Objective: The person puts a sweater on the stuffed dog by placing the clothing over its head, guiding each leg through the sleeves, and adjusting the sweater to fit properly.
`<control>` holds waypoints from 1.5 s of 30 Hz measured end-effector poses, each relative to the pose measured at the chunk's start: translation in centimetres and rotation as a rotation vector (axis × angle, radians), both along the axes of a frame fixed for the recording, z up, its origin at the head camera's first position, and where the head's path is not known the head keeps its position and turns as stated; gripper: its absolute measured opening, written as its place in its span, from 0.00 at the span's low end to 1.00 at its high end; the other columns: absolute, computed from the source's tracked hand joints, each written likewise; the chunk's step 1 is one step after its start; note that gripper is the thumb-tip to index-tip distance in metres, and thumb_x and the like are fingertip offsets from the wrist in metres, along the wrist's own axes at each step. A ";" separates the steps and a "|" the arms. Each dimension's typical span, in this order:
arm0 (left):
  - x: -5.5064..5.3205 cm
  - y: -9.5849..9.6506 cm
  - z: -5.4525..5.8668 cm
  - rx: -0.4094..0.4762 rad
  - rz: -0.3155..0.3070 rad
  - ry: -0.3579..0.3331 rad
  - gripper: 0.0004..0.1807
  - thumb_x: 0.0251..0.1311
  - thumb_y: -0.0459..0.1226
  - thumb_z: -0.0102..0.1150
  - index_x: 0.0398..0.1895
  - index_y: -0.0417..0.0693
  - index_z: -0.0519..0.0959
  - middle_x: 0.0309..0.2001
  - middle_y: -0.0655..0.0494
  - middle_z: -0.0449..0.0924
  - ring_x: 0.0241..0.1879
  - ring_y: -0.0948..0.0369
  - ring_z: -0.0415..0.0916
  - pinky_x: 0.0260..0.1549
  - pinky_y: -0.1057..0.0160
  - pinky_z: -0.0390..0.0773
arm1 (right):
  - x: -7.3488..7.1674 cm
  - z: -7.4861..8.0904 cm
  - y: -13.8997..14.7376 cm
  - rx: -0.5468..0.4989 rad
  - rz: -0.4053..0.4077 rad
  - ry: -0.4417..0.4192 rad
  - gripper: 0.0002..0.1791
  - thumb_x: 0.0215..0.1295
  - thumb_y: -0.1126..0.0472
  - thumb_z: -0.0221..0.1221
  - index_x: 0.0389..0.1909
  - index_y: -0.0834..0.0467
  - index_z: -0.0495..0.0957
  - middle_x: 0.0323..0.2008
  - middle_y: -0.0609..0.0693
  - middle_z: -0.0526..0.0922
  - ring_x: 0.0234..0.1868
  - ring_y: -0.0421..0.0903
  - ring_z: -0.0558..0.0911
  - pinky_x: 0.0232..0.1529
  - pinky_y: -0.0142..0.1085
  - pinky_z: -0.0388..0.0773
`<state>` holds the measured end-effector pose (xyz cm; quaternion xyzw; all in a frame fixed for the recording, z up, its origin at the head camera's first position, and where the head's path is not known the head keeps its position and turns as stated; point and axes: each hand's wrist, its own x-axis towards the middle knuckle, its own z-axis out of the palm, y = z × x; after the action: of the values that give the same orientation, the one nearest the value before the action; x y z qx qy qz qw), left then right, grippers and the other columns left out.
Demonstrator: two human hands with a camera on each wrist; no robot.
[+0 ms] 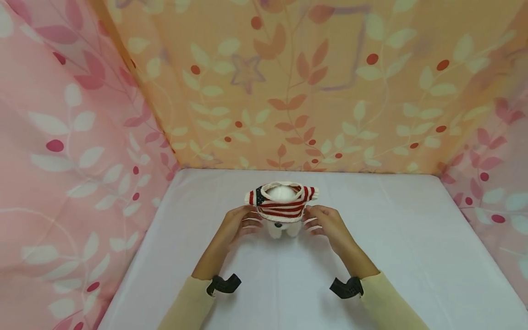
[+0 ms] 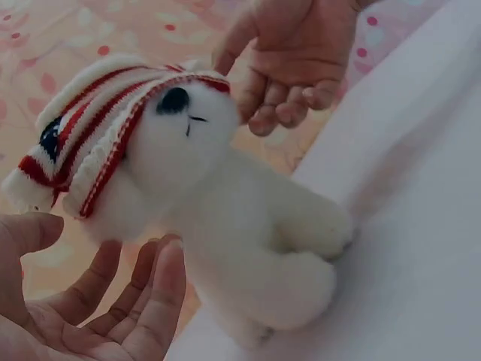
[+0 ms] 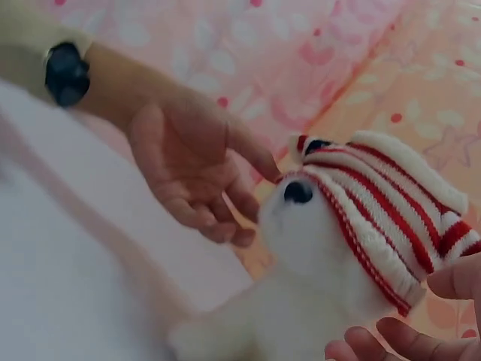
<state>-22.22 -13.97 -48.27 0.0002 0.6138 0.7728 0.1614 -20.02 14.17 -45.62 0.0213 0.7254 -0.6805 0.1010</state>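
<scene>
Toy [image 2: 225, 199], white and plush, upright on the pale surface [image 1: 280, 284], between the two hands. Over its head, down to just above the black nose [image 2: 173, 101], a knitted striped sweater [image 1: 284, 210] with a navy patch [image 1: 261, 195] near one short sleeve; eyes out of sight. Left hand [image 1: 237, 220] relaxed, fingers loosely bent and clasping nothing, thumb close to the hem. Right hand [image 1: 327, 222] likewise loose and unclenched on the opposite side, thumb also by the knit's edge. Actual contact at either thumb: cannot tell.

Probably very light, soft and squashable, hardly slippery thanks to the fluff, unlikely to break. Knit likely limp and stretchy, forgiving of a firm pinch. Best taken by the hem at both sides, evenly; for steadying, better around the torso, gently, with easy tipping probable at so little weight.
</scene>
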 end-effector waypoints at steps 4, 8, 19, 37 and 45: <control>-0.4 0.8 0.5 0.052 0.004 -0.026 0.18 0.66 0.43 0.52 0.49 0.37 0.73 0.42 0.42 0.79 0.41 0.45 0.80 0.41 0.49 0.78 | -0.5 0.1 -0.4 -0.133 0.029 -0.070 0.25 0.65 0.46 0.56 0.47 0.66 0.75 0.42 0.59 0.80 0.42 0.60 0.80 0.39 0.46 0.80; -0.7 1.6 0.6 0.052 0.037 -0.061 0.19 0.67 0.40 0.50 0.53 0.35 0.70 0.41 0.44 0.79 0.43 0.44 0.79 0.37 0.49 0.79 | -0.9 0.0 -0.6 -0.274 0.070 -0.098 0.22 0.66 0.53 0.58 0.49 0.67 0.73 0.41 0.55 0.82 0.43 0.55 0.81 0.44 0.45 0.79; -0.2 1.9 0.5 0.161 0.090 -0.028 0.20 0.66 0.42 0.50 0.55 0.39 0.70 0.38 0.46 0.78 0.37 0.50 0.82 0.38 0.45 0.77 | -1.0 -0.7 -0.7 -0.413 0.066 -0.138 0.20 0.64 0.57 0.60 0.50 0.66 0.73 0.45 0.55 0.82 0.47 0.55 0.80 0.47 0.45 0.77; -0.4 2.1 0.8 0.202 0.079 -0.034 0.19 0.67 0.35 0.45 0.58 0.32 0.67 0.42 0.43 0.80 0.38 0.53 0.82 0.40 0.54 0.79 | -1.1 -0.9 -0.3 -0.518 0.078 -0.134 0.15 0.69 0.61 0.53 0.50 0.67 0.72 0.44 0.57 0.82 0.45 0.52 0.83 0.49 0.46 0.75; 0.0 1.9 -0.1 0.515 0.010 -0.070 0.23 0.69 0.33 0.32 0.65 0.34 0.57 0.53 0.39 0.74 0.49 0.50 0.78 0.50 0.54 0.73 | -1.1 -2.0 0.2 -0.831 0.102 -0.199 0.21 0.73 0.64 0.42 0.64 0.66 0.56 0.55 0.60 0.76 0.56 0.56 0.76 0.57 0.48 0.67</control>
<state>-22.19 -12.06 -48.40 0.0116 0.3910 0.9038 0.1736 -21.17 14.35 -47.58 0.0083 0.3767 -0.9035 0.2042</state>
